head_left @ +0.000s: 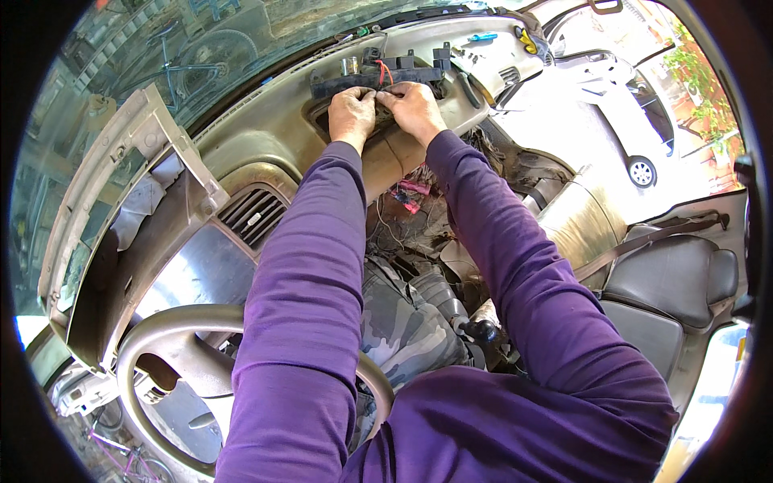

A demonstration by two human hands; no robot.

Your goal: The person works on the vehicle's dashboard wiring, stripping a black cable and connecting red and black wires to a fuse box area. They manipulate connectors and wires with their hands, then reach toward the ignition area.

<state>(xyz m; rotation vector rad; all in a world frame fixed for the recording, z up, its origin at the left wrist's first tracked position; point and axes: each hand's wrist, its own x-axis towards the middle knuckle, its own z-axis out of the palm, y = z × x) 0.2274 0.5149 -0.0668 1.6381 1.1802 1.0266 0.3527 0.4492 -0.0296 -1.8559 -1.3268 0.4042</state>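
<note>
Left hand [353, 117] beside right hand [415, 111] (both held forward).

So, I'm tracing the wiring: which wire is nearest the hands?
The red wire on the black plastic part, just beyond the left hand and right hand; unlike it, the tangled wires sit lower, under the dashboard.

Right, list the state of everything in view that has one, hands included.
Dashboard opening, uncovered
Black housing, lying at the opening
Red wire, bent, rising above the housing
Left hand, fingers bent at the housing's near edge; grip unclear
Right hand, fingers bent beside the left hand's; grip unclear
Pink-red wiring, exposed
Steering wheel, partly hidden
Gray seat, unoccupied
</note>
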